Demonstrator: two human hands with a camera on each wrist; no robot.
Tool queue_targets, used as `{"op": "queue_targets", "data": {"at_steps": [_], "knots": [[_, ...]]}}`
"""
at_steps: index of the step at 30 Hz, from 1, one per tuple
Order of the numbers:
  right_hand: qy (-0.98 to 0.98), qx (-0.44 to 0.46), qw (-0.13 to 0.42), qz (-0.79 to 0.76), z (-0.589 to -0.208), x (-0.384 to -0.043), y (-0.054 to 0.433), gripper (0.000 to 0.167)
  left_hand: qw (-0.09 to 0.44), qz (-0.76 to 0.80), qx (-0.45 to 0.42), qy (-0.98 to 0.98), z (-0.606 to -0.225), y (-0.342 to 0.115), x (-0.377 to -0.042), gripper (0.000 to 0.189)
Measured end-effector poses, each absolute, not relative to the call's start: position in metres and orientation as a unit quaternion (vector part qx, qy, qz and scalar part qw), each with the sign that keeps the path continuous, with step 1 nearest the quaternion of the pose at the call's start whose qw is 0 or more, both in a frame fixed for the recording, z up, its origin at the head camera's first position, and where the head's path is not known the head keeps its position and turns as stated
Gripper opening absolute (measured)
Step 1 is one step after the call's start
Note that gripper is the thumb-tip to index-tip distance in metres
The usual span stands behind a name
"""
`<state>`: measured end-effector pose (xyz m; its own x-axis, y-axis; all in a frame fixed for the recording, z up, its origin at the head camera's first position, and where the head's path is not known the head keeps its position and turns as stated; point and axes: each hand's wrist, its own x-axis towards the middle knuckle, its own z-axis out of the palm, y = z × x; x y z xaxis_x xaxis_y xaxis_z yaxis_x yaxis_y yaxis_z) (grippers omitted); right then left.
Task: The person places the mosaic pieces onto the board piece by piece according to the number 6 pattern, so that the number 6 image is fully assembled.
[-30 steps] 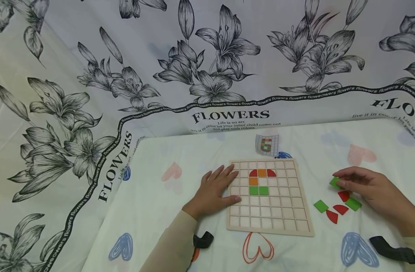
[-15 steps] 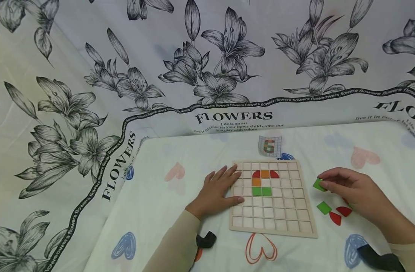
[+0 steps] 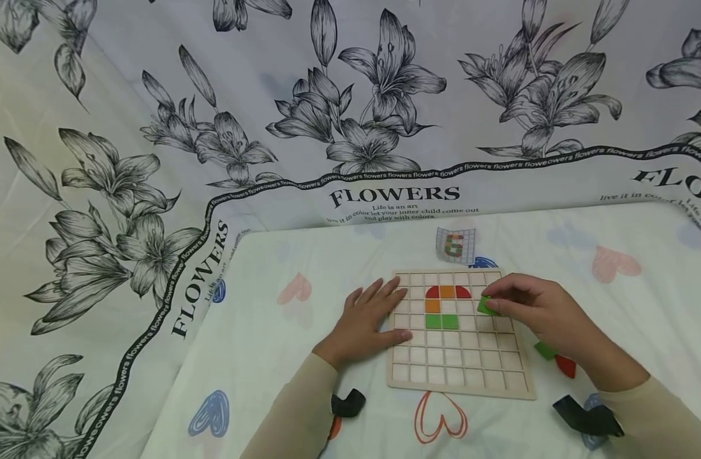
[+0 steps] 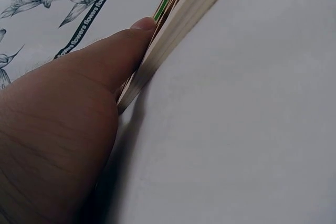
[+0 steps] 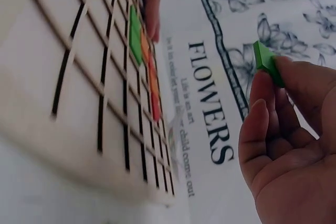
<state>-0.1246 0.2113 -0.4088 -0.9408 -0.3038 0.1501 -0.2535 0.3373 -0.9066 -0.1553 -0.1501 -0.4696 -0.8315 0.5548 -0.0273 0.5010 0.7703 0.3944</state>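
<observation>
In the head view a wooden grid board (image 3: 462, 363) lies on the cloth. My left hand (image 3: 364, 325) rests on its left edge with fingers spread; in the left wrist view the thumb (image 4: 121, 51) lies over the board's rim. Between thumb and fingertips my right hand (image 3: 548, 315) pinches a green square tile (image 5: 266, 64), above the right part of the board. Set in the grid are red quarter-round tiles (image 3: 462, 292), orange square tiles (image 3: 433, 306) and two green square tiles (image 3: 442, 321) side by side.
A small printed pattern card (image 3: 456, 245) lies behind the board. Right of the board a loose green tile (image 3: 545, 350) and a red tile (image 3: 566, 366) show, partly covered by my right hand. Black straps (image 3: 348, 403) circle both wrists.
My right hand has carried the green square tile leftward from the loose pile to over the board. The left hand keeps its place on the board's edge.
</observation>
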Motion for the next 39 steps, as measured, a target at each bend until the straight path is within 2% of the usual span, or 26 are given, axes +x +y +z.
{"op": "queue_targets", "data": {"at_steps": [4,11,19,28,36,39], "knots": [[0.803,-0.199,0.022,-0.561,-0.405,-0.128,0.195,0.012,0.07,0.189,0.28,0.939,-0.469,-0.149,-0.156,0.09],[0.804,-0.191,0.049,-0.562,-0.405,-0.127,0.167,0.014,0.072,0.191,0.278,0.939,-0.471,-0.15,-0.156,0.09],[0.817,-0.216,0.054,-0.532,-0.427,-0.128,0.146,0.006,0.071,0.181,0.28,0.94,-0.471,-0.15,-0.155,0.09],[0.846,-0.241,0.087,-0.468,-0.447,-0.128,0.141,0.008,0.067,0.183,0.279,0.94,-0.47,-0.149,-0.154,0.09],[0.852,-0.247,0.058,-0.457,-0.449,-0.126,0.139,0.009,0.063,0.182,0.283,0.94,-0.47,-0.149,-0.154,0.09],[0.855,-0.24,0.063,-0.456,-0.448,-0.125,0.139,0.006,0.063,0.184,0.284,0.939,-0.47,-0.149,-0.154,0.09]]}}
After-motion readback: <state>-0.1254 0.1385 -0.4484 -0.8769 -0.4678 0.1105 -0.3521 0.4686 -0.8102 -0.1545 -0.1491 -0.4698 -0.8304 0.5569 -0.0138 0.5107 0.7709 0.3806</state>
